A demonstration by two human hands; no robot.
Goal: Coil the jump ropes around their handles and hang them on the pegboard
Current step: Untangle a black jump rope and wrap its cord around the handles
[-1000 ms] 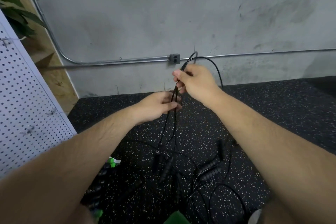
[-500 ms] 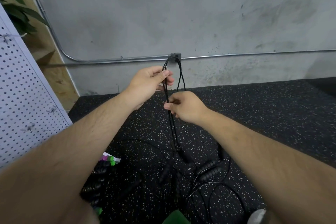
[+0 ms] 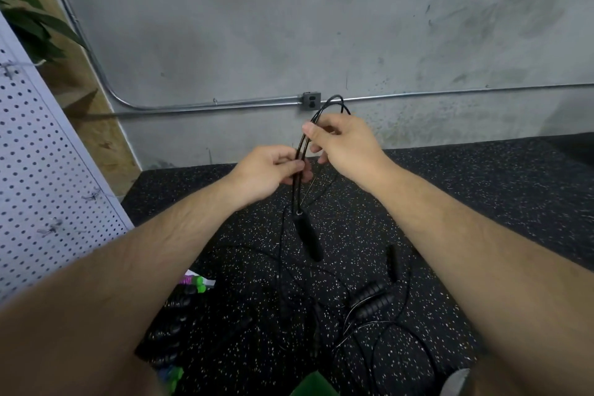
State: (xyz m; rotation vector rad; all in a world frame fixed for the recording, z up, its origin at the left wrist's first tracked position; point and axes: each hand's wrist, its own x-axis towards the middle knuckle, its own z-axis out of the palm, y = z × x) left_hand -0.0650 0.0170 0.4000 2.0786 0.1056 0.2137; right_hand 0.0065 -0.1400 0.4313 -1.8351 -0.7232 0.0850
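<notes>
Head view. Held a black jump rope (image 3: 297, 193) up in front of the grey wall (image 3: 225, 26), above the speckled floor mat (image 3: 482, 202). Gripped its doubled strands with the left hand (image 3: 270, 170), fingers curled round them. Pinched the same strands just above with the right hand (image 3: 344, 145), with a loop poking out over the top. Had one black handle (image 3: 309, 236) dangling below the left hand. Had more ropes (image 3: 373, 299) tangled on the mat, right of the white pegboard (image 3: 41, 170).
</notes>
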